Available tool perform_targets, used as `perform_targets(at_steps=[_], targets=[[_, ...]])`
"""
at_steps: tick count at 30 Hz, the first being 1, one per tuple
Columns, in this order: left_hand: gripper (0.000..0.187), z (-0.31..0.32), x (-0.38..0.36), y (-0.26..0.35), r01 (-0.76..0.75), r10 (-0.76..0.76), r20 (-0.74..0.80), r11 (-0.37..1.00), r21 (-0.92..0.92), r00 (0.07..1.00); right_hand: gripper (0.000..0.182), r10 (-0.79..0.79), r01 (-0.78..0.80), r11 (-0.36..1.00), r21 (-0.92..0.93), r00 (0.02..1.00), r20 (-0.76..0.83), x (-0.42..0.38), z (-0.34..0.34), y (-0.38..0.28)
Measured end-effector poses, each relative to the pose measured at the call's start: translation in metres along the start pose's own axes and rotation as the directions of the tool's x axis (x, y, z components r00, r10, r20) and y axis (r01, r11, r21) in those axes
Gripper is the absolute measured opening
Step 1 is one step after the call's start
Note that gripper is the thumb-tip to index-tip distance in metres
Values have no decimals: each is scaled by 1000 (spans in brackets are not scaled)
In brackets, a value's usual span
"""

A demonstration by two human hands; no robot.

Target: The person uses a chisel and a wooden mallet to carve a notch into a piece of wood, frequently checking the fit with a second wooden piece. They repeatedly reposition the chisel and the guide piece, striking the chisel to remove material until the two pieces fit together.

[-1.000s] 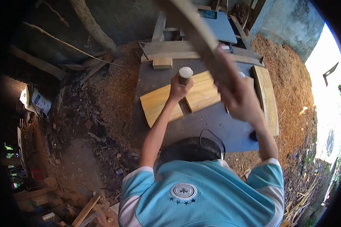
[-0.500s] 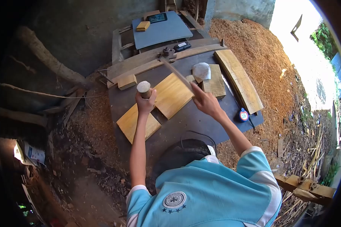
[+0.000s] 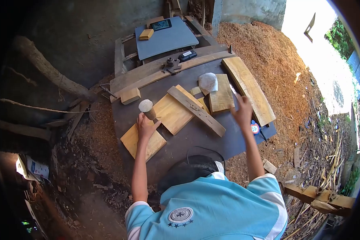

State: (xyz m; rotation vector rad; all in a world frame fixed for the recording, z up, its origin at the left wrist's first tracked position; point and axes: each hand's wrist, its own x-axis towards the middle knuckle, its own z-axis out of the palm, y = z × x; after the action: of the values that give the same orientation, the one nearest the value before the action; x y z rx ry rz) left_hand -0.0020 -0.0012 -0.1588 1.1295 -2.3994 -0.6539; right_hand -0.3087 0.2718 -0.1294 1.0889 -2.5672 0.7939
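Observation:
My left hand is closed around the lower part of a thick cylindrical wooden piece with a pale round end, tilted over two flat boards. One board lies in the middle of the table; the other board is nearer me, just under my left wrist. A narrow wooden strip with a marked, worn face rests across the middle board's right side. Over at the right, my slightly blurred right hand is at a thin shiny strip beside a long thick plank; its fingers are partly hidden.
A square wood block carries a white rounded lump. A blue tape measure sits by the table's right edge. At the back are a metal clamp-like piece, a black device, a small block and a phone.
My right hand has let go of the wooden strip, now lying across the board, and moved right to the thin shiny strip. My left hand has lowered and tilted the cylindrical piece.

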Motion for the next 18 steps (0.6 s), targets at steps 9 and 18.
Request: perform_targets(at_steps=[9,18], targets=[[87,-20,12,10,4,-91,367,973,230,926,113,441,-343,889,-303,817,372,26,-19,143],[124,-37,-44,20,-12,-141,380,928,372,914,87,380,-495,810,315,852,361,22,-54,87]])
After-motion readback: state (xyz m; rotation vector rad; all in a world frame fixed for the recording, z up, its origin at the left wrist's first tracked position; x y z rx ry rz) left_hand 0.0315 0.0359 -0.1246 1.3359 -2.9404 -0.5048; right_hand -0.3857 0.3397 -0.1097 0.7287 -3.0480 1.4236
